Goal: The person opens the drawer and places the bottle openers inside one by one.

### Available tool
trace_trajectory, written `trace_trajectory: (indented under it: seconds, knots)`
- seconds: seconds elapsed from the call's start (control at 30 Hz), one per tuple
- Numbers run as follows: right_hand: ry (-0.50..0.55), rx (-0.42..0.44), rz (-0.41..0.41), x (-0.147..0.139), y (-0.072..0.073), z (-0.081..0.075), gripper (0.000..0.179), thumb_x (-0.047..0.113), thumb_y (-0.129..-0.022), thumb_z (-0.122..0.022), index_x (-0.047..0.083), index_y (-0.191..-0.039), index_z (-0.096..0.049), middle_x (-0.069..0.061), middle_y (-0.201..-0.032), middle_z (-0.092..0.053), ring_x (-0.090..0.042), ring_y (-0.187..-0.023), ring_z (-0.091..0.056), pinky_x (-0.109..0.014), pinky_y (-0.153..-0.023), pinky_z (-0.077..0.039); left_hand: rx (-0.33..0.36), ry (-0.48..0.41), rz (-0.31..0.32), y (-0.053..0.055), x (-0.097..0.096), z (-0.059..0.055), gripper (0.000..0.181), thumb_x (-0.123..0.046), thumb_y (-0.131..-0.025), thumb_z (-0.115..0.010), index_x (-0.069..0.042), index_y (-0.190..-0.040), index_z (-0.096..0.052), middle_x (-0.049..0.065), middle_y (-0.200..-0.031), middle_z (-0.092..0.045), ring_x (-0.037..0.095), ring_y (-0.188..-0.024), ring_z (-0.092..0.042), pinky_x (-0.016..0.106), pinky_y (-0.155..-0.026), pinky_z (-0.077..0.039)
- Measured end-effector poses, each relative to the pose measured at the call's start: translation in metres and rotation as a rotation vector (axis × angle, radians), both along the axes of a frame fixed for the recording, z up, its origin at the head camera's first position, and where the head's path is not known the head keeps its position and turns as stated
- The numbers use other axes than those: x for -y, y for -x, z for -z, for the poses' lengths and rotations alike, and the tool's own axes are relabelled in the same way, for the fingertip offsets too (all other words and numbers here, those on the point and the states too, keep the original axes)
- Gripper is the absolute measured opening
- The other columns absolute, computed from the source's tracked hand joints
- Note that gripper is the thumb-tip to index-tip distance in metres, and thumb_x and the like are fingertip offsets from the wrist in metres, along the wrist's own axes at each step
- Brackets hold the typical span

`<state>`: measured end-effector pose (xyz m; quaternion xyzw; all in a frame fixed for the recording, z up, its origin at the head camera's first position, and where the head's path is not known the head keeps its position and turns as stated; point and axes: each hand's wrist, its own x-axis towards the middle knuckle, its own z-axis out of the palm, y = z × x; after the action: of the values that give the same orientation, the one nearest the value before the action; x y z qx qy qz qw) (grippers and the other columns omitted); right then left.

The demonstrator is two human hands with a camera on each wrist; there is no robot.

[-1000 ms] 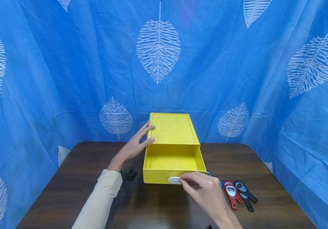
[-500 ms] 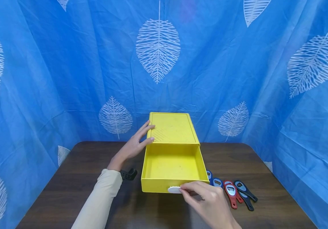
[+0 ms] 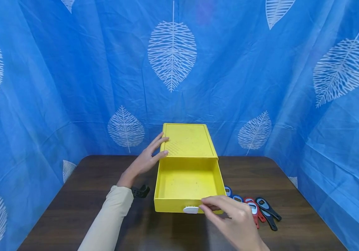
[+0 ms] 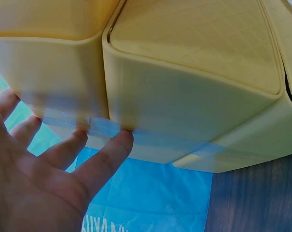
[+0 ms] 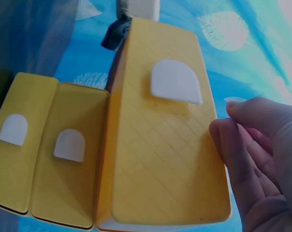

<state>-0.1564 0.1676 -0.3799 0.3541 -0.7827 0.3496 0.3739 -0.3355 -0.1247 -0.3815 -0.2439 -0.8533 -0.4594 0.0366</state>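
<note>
A yellow drawer cabinet (image 3: 187,141) stands on the table, its top drawer (image 3: 166,205) pulled far out and showing a bare inside. My left hand (image 3: 145,161) rests against the cabinet's left side and top edge with fingers spread. The left wrist view shows those fingertips (image 4: 124,137) along the side wall. On the drawer's front is a white tab handle (image 5: 176,81). Just right of it is my right hand (image 3: 229,214), thumb and forefinger close together. In the right wrist view these fingers are apart from the handle, by the drawer front's edge, holding nothing.
Two lower drawers (image 5: 71,140) of the cabinet are closed, each with a white tab. Right of the cabinet lie bottle openers: blue ones (image 3: 237,198), red ones (image 3: 254,212) and black ones (image 3: 268,211). A blue leaf-patterned curtain (image 3: 217,69) hangs round the table (image 3: 82,195).
The top drawer has slid out toward me, drawn by my right hand on its tab. That hand has since let go and shifted slightly right. My left hand stays put.
</note>
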Motion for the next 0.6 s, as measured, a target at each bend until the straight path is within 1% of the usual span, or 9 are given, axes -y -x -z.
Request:
trace_trajectory:
  seconds: [0.1,0.17,0.3,0.37,0.47,0.6]
  knots:
    - [0.047,-0.019,0.000,-0.001,0.001,-0.004,0.016,0.027,-0.090,-0.081,0.013,-0.098,-0.079,0.000,-0.087,-0.078,-0.007,-0.076,-0.074,-0.014,-0.068,-0.057,-0.004,-0.001,0.004,0.000,0.000,0.000,0.065,-0.050,-0.103,-0.053,-0.027,-0.161,-0.035,-0.004,-0.175,-0.007,0.033,-0.160,-0.011,0.074,-0.119,-0.017]
    - [0.068,-0.012,0.017,-0.002,0.003,-0.008,0.018,0.020,-0.085,-0.086,0.013,-0.099,-0.079,-0.001,-0.088,-0.078,-0.006,-0.076,-0.073,-0.014,-0.069,-0.057,-0.004,-0.001,0.004,0.000,0.000,0.000,0.065,-0.050,-0.103,-0.053,-0.027,-0.161,-0.035,-0.004,-0.175,-0.007,0.034,-0.160,-0.011,0.074,-0.119,-0.017]
    - [0.083,0.038,0.070,-0.007,0.008,-0.012,0.036,0.000,-0.070,-0.092,0.012,-0.102,-0.079,-0.003,-0.092,-0.078,-0.008,-0.077,-0.074,-0.013,-0.076,-0.056,0.002,-0.002,0.000,0.001,0.000,0.000,0.064,-0.049,-0.103,-0.053,-0.029,-0.161,-0.035,-0.007,-0.174,-0.008,0.031,-0.160,-0.011,0.073,-0.119,-0.017]
    - [0.083,0.066,0.104,-0.010,0.011,-0.014,0.044,-0.006,-0.066,-0.092,0.012,-0.103,-0.079,-0.004,-0.094,-0.078,-0.008,-0.078,-0.074,-0.012,-0.079,-0.055,0.005,-0.004,-0.002,0.001,0.001,0.000,0.064,-0.049,-0.103,-0.053,-0.029,-0.161,-0.035,-0.008,-0.174,-0.008,0.030,-0.160,-0.011,0.073,-0.119,-0.017]
    - [0.100,0.072,0.132,-0.014,0.019,-0.013,0.046,-0.009,-0.066,-0.091,0.011,-0.105,-0.079,-0.004,-0.096,-0.079,-0.008,-0.080,-0.074,-0.012,-0.080,-0.055,0.002,-0.009,0.001,0.001,0.001,0.001,0.064,-0.049,-0.103,-0.053,-0.029,-0.161,-0.035,-0.008,-0.174,-0.008,0.031,-0.160,-0.011,0.073,-0.119,-0.017]
    - [0.137,0.074,0.155,-0.021,0.029,-0.010,0.043,-0.008,-0.070,-0.089,0.010,-0.108,-0.079,-0.005,-0.099,-0.079,-0.004,-0.084,-0.074,-0.012,-0.081,-0.055,-0.003,-0.013,0.001,0.001,0.001,0.001,0.064,-0.050,-0.103,-0.053,-0.030,-0.161,-0.036,-0.008,-0.174,-0.008,0.031,-0.160,-0.011,0.074,-0.119,-0.017]
